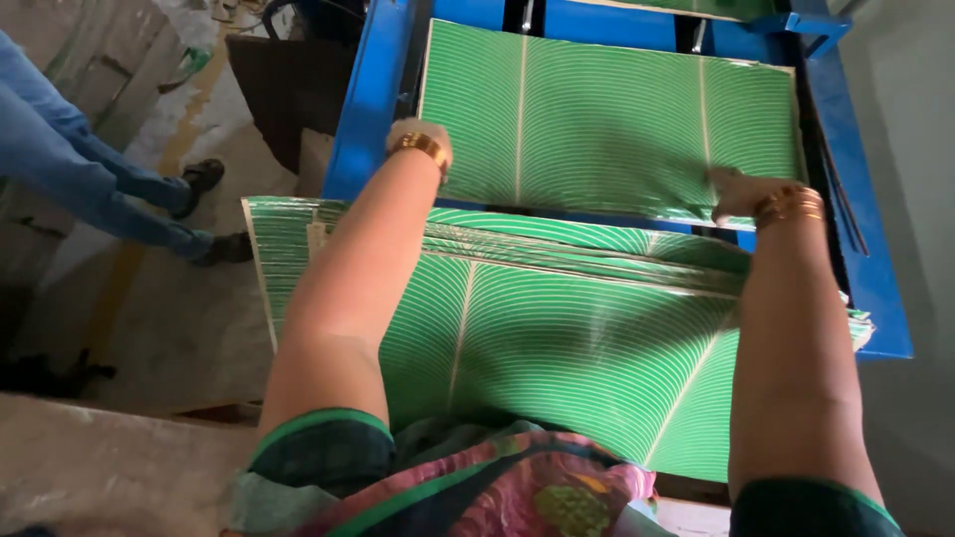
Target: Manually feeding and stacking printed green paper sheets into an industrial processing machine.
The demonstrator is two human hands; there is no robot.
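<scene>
A green sheet (607, 119) printed with thin white leaf-vein lines lies flat on the bed of a blue machine (370, 99). My left hand (416, 132), with a gold bangle at the wrist, rests at the sheet's near left corner, fingers hidden. My right hand (738, 192), also with gold bangles, grips the sheet's near right edge. Below my arms lies a fanned stack of the same green sheets (557, 338), right in front of me.
A person in blue trousers and dark shoes (204, 179) stands on the dusty floor at the left. A dark box (288, 89) sits beside the machine's left side. A grey wall runs along the right.
</scene>
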